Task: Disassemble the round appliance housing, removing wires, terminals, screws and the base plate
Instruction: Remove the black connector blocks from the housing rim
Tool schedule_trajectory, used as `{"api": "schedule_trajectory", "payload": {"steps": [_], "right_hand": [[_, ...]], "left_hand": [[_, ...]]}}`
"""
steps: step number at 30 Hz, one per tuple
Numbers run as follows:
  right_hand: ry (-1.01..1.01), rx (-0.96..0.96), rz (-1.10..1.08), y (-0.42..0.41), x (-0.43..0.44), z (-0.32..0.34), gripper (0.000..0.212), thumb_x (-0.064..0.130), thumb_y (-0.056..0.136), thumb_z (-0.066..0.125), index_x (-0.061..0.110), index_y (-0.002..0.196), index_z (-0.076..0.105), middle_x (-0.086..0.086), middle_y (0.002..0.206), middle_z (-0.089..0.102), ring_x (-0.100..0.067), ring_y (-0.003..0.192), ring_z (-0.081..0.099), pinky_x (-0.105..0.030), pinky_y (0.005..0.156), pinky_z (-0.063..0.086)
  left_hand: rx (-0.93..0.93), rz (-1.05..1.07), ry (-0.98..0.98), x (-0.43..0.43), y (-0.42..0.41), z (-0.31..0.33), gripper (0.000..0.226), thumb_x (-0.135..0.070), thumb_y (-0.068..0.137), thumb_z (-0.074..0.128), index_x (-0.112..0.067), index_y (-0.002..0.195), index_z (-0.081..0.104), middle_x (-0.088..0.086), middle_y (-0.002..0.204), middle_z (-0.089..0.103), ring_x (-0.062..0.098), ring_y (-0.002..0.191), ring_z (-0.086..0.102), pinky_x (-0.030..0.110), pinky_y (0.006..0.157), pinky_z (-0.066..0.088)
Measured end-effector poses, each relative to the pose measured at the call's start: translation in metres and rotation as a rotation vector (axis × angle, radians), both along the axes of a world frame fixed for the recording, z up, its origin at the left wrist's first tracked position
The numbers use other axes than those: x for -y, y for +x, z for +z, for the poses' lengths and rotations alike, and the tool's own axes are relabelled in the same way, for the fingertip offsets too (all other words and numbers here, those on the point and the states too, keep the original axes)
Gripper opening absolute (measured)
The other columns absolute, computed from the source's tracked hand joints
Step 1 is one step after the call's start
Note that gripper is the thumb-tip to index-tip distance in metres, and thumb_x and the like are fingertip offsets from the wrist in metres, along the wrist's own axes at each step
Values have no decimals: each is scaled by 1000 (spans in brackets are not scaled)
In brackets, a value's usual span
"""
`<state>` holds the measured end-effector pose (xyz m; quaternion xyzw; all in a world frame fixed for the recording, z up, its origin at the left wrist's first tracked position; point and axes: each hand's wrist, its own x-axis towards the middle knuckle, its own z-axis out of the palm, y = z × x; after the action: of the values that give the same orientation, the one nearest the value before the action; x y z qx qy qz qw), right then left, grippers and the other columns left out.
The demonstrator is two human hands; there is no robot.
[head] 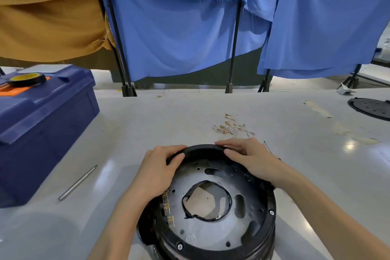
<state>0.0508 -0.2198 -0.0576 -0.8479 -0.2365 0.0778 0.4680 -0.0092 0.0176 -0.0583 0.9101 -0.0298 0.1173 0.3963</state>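
Housing point(202, 148) reads to me as matt black plastic. Base plate point(211, 236) inside it: bare grey metal, dull satin sheen. Terminals point(169, 220) at its left edge look like shiny brass. Table point(168, 116) is smooth, glossy, throwing glare. Toolbox point(42, 124): blue plastic, semi-matt. Rod point(78, 182): brushed metal. Drapes point(179, 31): creased blue cloth, frayed hems.

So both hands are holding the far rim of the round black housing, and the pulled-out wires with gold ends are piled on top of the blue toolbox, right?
Not quite. In the head view the wires lie on the table just beyond the housing, not on the blue toolbox. The left hand and right hand do hold its far rim.
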Motion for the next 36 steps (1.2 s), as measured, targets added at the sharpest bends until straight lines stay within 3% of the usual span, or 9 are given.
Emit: {"api": "schedule_trajectory", "payload": {"steps": [3,5,8,15,18,20,23,30,36], "right_hand": [[59,-25,-31,-1,-2,-3,28,20,99,52,34,120,65,25,106,70,7,104,62,-16,92,48],[85,-46,-41,-2,-2,-3,28,20,99,51,34,118,66,25,103,71,7,102,64,-12,88,48],[102,-62,-61,-4,-2,-3,27,20,100,51,34,116,68,24,101,72,7,99,64,-9,84,49],[165,-149,-149,-7,0,-2,27,24,102,46,30,109,71,12,103,74,-5,102,66,-24,92,50],[300,-288,-40,-9,9,2,23,21,92,64,26,114,70,5,112,72,-13,108,66,-29,94,50],[282,-339,91,-10,20,7,48,13,73,80,25,119,68,7,122,68,-10,115,62,-30,97,48],[163,-313,187,-12,28,11,67,-2,62,73,31,120,67,12,128,63,-6,119,58,-26,94,50],[-34,-163,212,-24,26,15,86,-17,61,61,43,122,61,24,142,45,6,130,41,-20,104,41],[-18,-132,165,-30,24,13,86,-16,66,60,45,126,57,22,138,49,1,126,47,-27,102,46]], "left_hand": [[-54,24,-102,0,-3,3,26,-24,94,58,-30,117,68,-25,105,68,-13,98,59,0,83,40],[-109,52,-205,0,-7,3,28,-24,91,63,-29,118,68,-16,113,69,-5,106,60,14,94,44],[-156,105,-313,-5,-15,2,33,-19,85,70,-29,116,68,-10,109,71,1,101,65,27,97,49],[-155,135,-445,-7,-27,-4,33,-6,83,67,-31,104,72,-17,97,74,-2,92,68,29,94,51],[-149,150,-459,-6,-27,-5,33,-6,83,67,-35,98,73,-15,97,74,1,94,68,33,96,52],[-156,160,-472,-6,-26,-5,32,-6,82,67,-34,98,74,-14,98,74,4,95,69,36,96,51],[-162,173,-492,-5,-26,-5,32,-6,82,68,-30,103,73,-10,101,74,9,96,69,39,97,51],[-131,204,-509,-1,-30,-3,31,-4,81,69,-26,102,74,-8,99,74,8,94,69,37,95,53],[-111,219,-505,1,-32,-1,30,-5,80,70,-30,95,75,-7,97,75,8,92,70,37,93,53]]}}
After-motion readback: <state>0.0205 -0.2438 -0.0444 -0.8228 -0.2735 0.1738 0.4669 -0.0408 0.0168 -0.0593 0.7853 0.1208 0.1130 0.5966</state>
